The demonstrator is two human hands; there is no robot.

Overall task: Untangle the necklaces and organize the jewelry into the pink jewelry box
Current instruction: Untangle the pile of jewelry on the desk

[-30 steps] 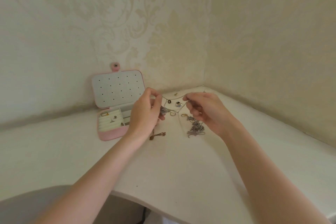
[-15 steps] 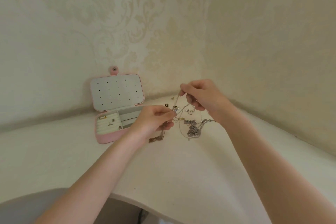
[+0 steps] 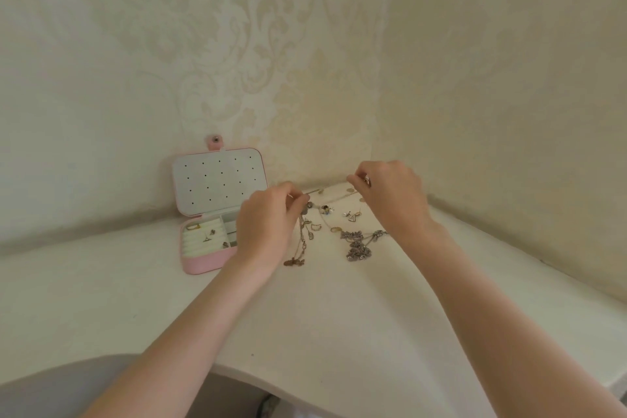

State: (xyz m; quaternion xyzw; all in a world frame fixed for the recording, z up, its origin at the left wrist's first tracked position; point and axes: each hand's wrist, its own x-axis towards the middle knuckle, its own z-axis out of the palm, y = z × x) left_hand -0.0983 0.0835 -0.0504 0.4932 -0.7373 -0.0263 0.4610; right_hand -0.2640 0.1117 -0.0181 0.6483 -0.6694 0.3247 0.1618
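- We stretch a thin chain point(image 3: 334, 197) between both hands at the table's 12 o'clock corner; we judge it light, limp, easily snagged, best held near its ends.
- Our left hand point(image 3: 268, 224) pinches one end, our right hand point(image 3: 390, 193) the other.
- A tangled silver necklace point(image 3: 359, 243) lies at the right hand's 7 o'clock.
- The pink jewelry box point(image 3: 210, 261) stands open at 9 o'clock.

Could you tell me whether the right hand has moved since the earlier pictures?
Yes. The right hand has shifted rightward, farther from the pink jewelry box, toward the wall corner.
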